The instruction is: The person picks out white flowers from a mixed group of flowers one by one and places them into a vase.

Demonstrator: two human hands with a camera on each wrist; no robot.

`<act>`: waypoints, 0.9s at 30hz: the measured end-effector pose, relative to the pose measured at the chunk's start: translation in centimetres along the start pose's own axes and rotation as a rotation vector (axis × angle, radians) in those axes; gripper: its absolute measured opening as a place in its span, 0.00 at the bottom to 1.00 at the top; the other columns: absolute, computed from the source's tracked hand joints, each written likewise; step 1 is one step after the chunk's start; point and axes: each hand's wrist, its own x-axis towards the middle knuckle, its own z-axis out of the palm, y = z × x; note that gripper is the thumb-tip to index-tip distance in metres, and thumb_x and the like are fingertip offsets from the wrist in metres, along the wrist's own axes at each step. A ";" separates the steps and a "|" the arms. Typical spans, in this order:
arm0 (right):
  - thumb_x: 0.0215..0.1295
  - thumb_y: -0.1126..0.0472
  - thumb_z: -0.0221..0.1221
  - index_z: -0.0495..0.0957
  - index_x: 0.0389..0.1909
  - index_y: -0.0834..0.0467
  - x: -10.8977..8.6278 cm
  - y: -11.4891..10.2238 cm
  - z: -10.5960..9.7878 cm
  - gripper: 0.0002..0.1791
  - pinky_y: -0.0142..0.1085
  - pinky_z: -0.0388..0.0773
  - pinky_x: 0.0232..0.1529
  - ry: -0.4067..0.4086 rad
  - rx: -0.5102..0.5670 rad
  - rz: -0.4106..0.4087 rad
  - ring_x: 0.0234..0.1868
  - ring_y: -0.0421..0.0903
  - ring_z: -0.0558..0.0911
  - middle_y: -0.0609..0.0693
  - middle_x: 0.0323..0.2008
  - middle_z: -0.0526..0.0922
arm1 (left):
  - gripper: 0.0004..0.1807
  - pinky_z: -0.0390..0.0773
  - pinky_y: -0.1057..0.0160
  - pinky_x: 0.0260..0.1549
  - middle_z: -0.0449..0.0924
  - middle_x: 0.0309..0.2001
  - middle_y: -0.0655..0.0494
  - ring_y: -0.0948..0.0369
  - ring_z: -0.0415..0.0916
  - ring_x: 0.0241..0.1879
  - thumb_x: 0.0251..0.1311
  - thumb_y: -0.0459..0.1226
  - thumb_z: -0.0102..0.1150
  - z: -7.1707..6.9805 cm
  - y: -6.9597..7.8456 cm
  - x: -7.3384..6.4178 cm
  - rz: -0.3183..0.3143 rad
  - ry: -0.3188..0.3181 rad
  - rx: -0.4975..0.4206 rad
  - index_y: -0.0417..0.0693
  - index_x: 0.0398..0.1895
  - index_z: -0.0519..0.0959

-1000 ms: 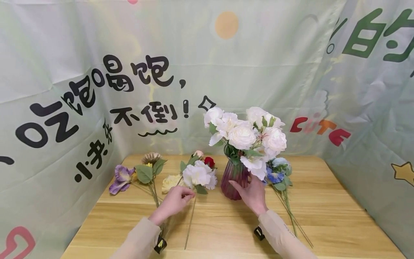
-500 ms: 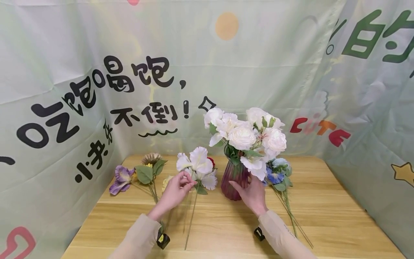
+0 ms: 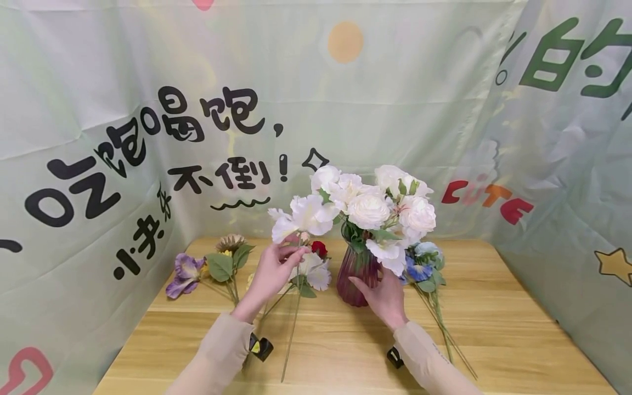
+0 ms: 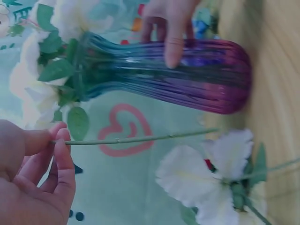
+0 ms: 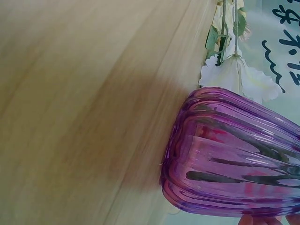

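Note:
My left hand (image 3: 270,271) pinches the thin green stem (image 4: 140,139) of an artificial white flower with wide ruffled petals (image 3: 308,215). The bloom is raised just left of the bouquet, and the stem's lower end is free in the left wrist view. My right hand (image 3: 387,296) grips the ribbed purple glass vase (image 3: 356,277), thumb on the near side. The vase stands upright on the table, filled with white blooms (image 3: 370,207) and green leaves. In the right wrist view the vase's base (image 5: 225,159) shows, with only fingertips (image 5: 258,220) at the bottom edge.
Another white flower (image 3: 316,271) and a red bloom (image 3: 319,249) lie behind my left hand. Purple (image 3: 186,269) and brown (image 3: 231,242) flowers lie at the left. Blue flowers (image 3: 421,269) lie right of the vase. A printed cloth (image 3: 405,99) hangs behind the wooden table (image 3: 345,356).
My left hand has lifted the white flower off the table, up and to the right, until its bloom is beside the bouquet. My right hand stays on the vase.

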 end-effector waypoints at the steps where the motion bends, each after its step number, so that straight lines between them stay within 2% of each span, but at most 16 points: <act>1: 0.50 0.47 0.77 0.78 0.53 0.64 0.0 0.0 0.0 0.35 0.54 0.84 0.41 -0.001 0.002 0.000 0.43 0.60 0.87 0.63 0.44 0.87 | 0.12 0.82 0.69 0.39 0.88 0.46 0.41 0.59 0.86 0.38 0.71 0.33 0.57 0.0 0.3 0.2 0.026 0.008 -0.003 0.40 0.54 0.76; 5: 0.50 0.48 0.77 0.77 0.54 0.64 0.0 -0.1 0.0 0.35 0.54 0.84 0.42 0.007 0.012 -0.004 0.43 0.60 0.87 0.63 0.45 0.87 | 0.08 0.85 0.64 0.42 0.88 0.44 0.39 0.64 0.85 0.38 0.73 0.33 0.55 0.2 1.5 0.9 0.118 0.051 -0.053 0.38 0.48 0.79; 8: 0.50 0.48 0.77 0.77 0.53 0.64 0.0 -0.1 0.0 0.35 0.54 0.84 0.41 0.009 0.015 -0.009 0.43 0.60 0.87 0.63 0.45 0.87 | 0.09 0.87 0.61 0.45 0.87 0.44 0.36 0.67 0.84 0.38 0.73 0.33 0.53 0.3 2.6 1.2 0.146 0.090 -0.131 0.34 0.47 0.78; 11: 0.50 0.48 0.77 0.78 0.53 0.64 0.0 -0.2 -0.1 0.34 0.53 0.84 0.41 0.005 0.019 -0.012 0.43 0.60 0.87 0.63 0.45 0.88 | 0.09 0.87 0.62 0.45 0.85 0.44 0.33 0.68 0.84 0.36 0.74 0.33 0.52 0.3 3.8 1.5 0.171 0.136 -0.181 0.32 0.47 0.76; 14: 0.50 0.48 0.77 0.78 0.53 0.64 0.0 -0.2 -0.1 0.34 0.53 0.84 0.41 0.004 0.024 -0.012 0.44 0.60 0.87 0.62 0.45 0.88 | 0.09 0.86 0.62 0.45 0.85 0.45 0.32 0.68 0.84 0.36 0.73 0.33 0.52 0.3 4.9 1.8 0.210 0.172 -0.193 0.32 0.46 0.76; 18: 0.50 0.48 0.77 0.78 0.53 0.63 0.0 -0.1 -0.1 0.34 0.52 0.85 0.40 0.007 0.021 -0.018 0.42 0.59 0.88 0.62 0.45 0.88 | 0.09 0.87 0.54 0.45 0.85 0.44 0.33 0.68 0.85 0.37 0.73 0.34 0.54 0.5 6.0 2.5 0.277 0.210 -0.207 0.33 0.45 0.77; 20: 0.50 0.48 0.77 0.78 0.52 0.63 0.0 -0.1 0.0 0.34 0.50 0.84 0.38 0.011 0.012 -0.026 0.40 0.57 0.88 0.61 0.43 0.88 | 0.10 0.87 0.51 0.45 0.85 0.44 0.33 0.67 0.85 0.37 0.72 0.33 0.55 0.7 6.6 2.7 0.291 0.233 -0.235 0.32 0.44 0.78; 24: 0.51 0.48 0.77 0.79 0.50 0.63 -0.1 -0.1 0.0 0.32 0.47 0.83 0.35 0.015 -0.005 -0.029 0.37 0.55 0.87 0.60 0.40 0.89 | 0.11 0.88 0.53 0.45 0.83 0.45 0.32 0.64 0.85 0.40 0.69 0.32 0.59 1.3 7.8 3.2 0.282 0.274 -0.315 0.30 0.46 0.78; 27: 0.51 0.47 0.77 0.80 0.47 0.63 -0.1 -0.1 0.0 0.30 0.46 0.81 0.34 0.011 -0.009 -0.016 0.35 0.55 0.86 0.60 0.38 0.88 | 0.11 0.88 0.57 0.44 0.82 0.44 0.31 0.60 0.86 0.40 0.67 0.31 0.61 1.8 8.5 3.5 0.314 0.286 -0.329 0.30 0.47 0.79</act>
